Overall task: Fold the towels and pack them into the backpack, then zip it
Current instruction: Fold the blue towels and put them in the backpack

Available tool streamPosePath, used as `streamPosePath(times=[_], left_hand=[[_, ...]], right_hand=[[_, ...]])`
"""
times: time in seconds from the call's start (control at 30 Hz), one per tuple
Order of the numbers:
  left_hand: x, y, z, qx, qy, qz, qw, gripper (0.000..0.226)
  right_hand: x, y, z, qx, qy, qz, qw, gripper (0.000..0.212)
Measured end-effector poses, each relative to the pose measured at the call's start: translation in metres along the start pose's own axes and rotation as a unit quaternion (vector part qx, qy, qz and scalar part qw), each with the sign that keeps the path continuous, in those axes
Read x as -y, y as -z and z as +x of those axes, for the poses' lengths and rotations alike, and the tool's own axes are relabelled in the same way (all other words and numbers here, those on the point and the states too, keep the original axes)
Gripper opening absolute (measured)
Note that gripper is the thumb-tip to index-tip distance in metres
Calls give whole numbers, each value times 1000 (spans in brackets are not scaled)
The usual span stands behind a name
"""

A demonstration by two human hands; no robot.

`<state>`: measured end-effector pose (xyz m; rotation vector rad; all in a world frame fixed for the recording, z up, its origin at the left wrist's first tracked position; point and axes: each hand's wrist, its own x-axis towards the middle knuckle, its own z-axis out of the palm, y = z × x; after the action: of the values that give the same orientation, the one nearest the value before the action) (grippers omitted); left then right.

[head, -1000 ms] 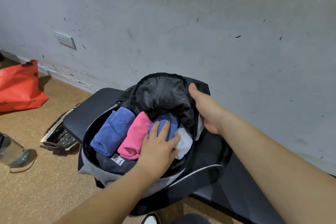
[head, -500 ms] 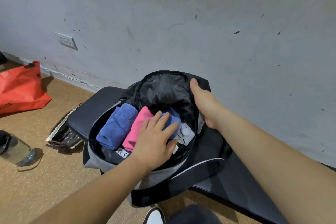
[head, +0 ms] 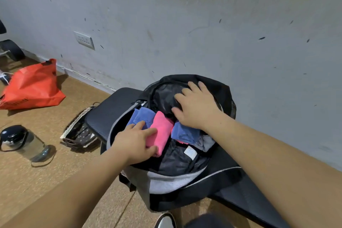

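Bench (head: 102,116): hands (head: 133,143) seemingly flat on towels (head: 161,128), backpack (head: 166,180).

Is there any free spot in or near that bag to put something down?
Inside the backpack, dark lining lies bare between the pink towel and the near rim. The bench end left of the backpack is free too. Farther back it is crowded: towels side by side, plus the left hand and right hand.

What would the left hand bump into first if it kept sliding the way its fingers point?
The pink towel: fingers of the left hand lie on it and on the blue towel left of it. Further along, probably the right hand pressing the backpack flap, though depth is unclear.
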<state>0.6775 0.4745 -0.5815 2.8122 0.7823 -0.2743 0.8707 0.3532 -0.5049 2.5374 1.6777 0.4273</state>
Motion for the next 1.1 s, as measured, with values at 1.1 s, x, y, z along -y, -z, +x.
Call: streamPosePath(times=[1.1], left_hand=[[0, -7, 70, -149, -16, -143, 978, 56]], right_hand=[[-1, 20, 38, -2, -115, 294, 949, 14]])
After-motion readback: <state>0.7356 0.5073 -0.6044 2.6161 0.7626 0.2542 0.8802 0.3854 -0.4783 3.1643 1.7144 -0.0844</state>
